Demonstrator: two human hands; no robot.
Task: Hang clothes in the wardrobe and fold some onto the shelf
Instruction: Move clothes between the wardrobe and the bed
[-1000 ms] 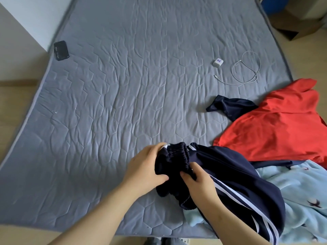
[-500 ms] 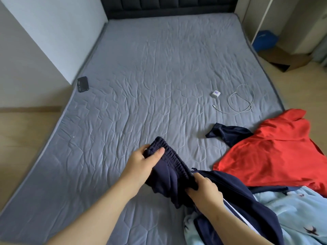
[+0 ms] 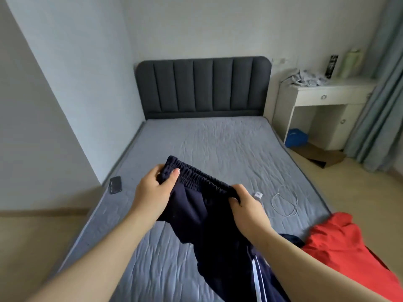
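Navy track pants [image 3: 207, 219] with white side stripes hang in the air above the grey bed [image 3: 207, 144]. My left hand [image 3: 154, 190] grips the left end of the elastic waistband, thumb on top. My right hand [image 3: 246, 205] grips the waistband's right end. The waistband stretches between both hands and the legs drape down toward the lower right. A red garment [image 3: 346, 249] lies on the bed's right near corner, with a bit of dark cloth beside it.
A black phone [image 3: 115, 185] lies at the bed's left edge. A white charger [image 3: 258, 195] and its cable [image 3: 285, 202] lie right of my hands. A dark headboard [image 3: 202, 86] stands behind, a white desk [image 3: 322, 101] and curtain [image 3: 379, 94] to the right.
Both hands have lifted the pants off the bed and spread the waistband apart. My view has tilted up, so the headboard, desk and curtain now show.
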